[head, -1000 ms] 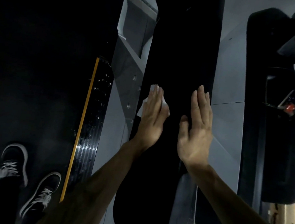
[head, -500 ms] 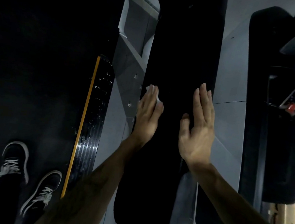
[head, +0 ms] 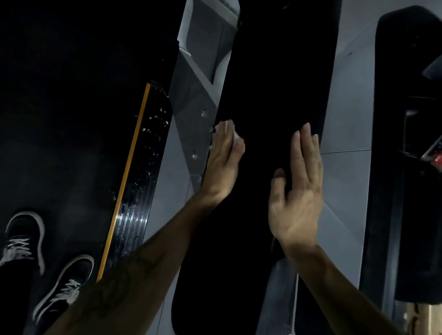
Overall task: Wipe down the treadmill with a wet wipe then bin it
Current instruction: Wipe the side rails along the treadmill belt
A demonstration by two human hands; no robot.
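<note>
A tall black treadmill panel (head: 270,78) fills the middle of the head view. My left hand (head: 224,162) lies flat on its left edge, fingers straight, pressing a white wet wipe (head: 235,134) against it; only small bits of the wipe show around the fingers. My right hand (head: 298,184) rests flat on the panel's right side with straight fingers and holds nothing.
The dark treadmill belt (head: 60,100) lies to the left, bordered by a yellow stripe (head: 125,177) and a glossy ribbed side rail (head: 140,187). My two black sneakers (head: 43,264) stand on it. Another black machine with a red button (head: 439,159) stands at the right.
My left hand has slid left across the panel to its left edge, covering more of the wipe. My right hand has stayed in place.
</note>
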